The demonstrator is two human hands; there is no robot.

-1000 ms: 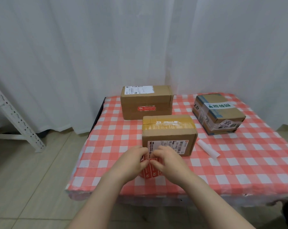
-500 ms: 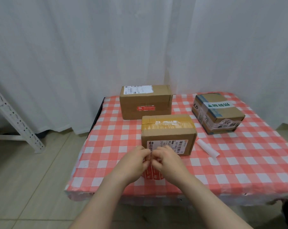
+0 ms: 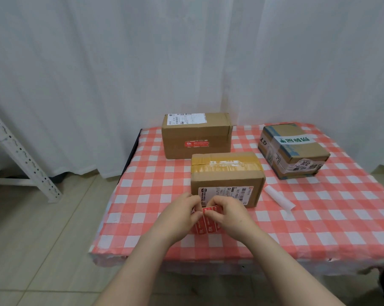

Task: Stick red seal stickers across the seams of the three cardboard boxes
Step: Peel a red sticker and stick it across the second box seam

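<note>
Three cardboard boxes stand on the checked table [image 3: 142,208]. The near box [image 3: 227,173], taped yellow on top, is just beyond my hands. The far box [image 3: 195,135] carries a red seal sticker [image 3: 196,144] on its front face. The right box [image 3: 293,149] has green and blue tape. My left hand [image 3: 182,215] and my right hand [image 3: 228,213] both pinch a strip of red seal stickers [image 3: 206,225] in front of the near box; the strip's top edge is bent over between my fingertips.
A white strip of backing paper [image 3: 279,197] lies on the cloth to the right of the near box. White curtains [image 3: 186,62] hang behind the table. A white perforated metal frame [image 3: 21,151] leans at the left above the tiled floor.
My hands have risen slightly toward the near box, and the top of the red sticker strip now curls up between my fingers.
</note>
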